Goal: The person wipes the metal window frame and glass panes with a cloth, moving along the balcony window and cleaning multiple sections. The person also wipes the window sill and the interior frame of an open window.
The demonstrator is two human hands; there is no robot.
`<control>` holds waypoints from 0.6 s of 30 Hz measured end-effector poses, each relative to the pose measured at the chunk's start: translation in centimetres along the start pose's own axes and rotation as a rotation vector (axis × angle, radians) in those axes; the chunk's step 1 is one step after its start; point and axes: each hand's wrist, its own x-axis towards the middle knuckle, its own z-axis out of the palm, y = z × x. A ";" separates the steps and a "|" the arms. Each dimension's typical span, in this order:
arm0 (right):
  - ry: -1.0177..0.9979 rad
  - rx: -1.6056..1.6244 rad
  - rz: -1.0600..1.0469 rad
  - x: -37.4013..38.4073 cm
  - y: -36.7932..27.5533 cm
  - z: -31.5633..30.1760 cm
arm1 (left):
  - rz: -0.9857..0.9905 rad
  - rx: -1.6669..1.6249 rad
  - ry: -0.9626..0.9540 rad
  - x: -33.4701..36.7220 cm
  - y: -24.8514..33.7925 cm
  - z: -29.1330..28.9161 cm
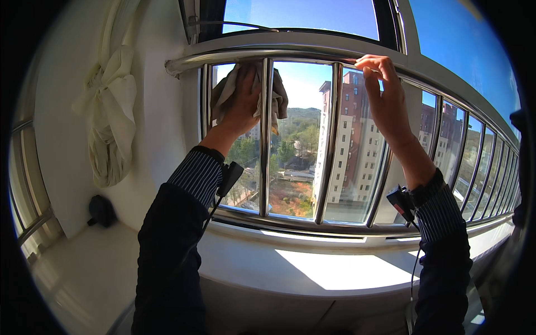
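Note:
My left hand reaches between the upright bars of a metal railing and presses a grey-brown cloth against the window pane. The cloth hangs in folds on both sides of one bar, and part of it is hidden behind my hand and that bar. Farther right, my right hand rests its fingertips on the shiny top rail. Its fingers are bent and apart, holding no loose thing. Below my wrists, a small black device with a cable is strapped at each striped cuff.
A white windowsill runs below the railing, partly sunlit. On the left, a knotted cream curtain hangs by the white wall. A dark rounded object sits in the corner below it. Buildings and trees show outside.

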 end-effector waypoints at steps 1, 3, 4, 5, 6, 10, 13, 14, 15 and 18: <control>-0.062 -0.003 0.178 -2.0 -0.7 -0.1 | -0.019 -0.064 0.000 0.2 0.1 -0.3; -0.298 -0.160 0.353 -5.3 -0.6 1.1 | -0.039 -0.189 -0.044 0.5 0.2 -0.6; -0.473 -0.315 0.354 -6.3 0.0 1.8 | -0.026 -0.165 -0.048 0.5 0.4 -0.6; -0.424 -0.362 0.112 -7.1 0.8 3.0 | -0.004 -0.248 -0.082 0.6 0.7 -0.6; -0.416 -0.435 -0.069 -7.5 1.7 3.9 | -0.008 -0.341 -0.121 0.8 1.0 -0.5; -0.523 -0.396 -0.326 -5.8 4.0 7.6 | -0.182 -0.571 -0.247 2.1 2.2 -0.9; -0.522 -0.482 -0.485 -3.4 4.0 8.7 | -0.412 -1.242 -0.390 2.8 2.7 -1.7; -0.497 -0.515 -0.524 -2.7 3.9 9.1 | -0.354 -1.214 -0.354 2.6 3.1 -1.8; -0.533 -0.546 -0.542 -2.1 3.9 9.6 | -0.365 -1.225 -0.346 2.5 3.3 -1.8; -0.491 -0.440 -0.600 -1.1 4.2 11.1 | -0.414 -1.163 -0.337 1.9 3.5 -1.5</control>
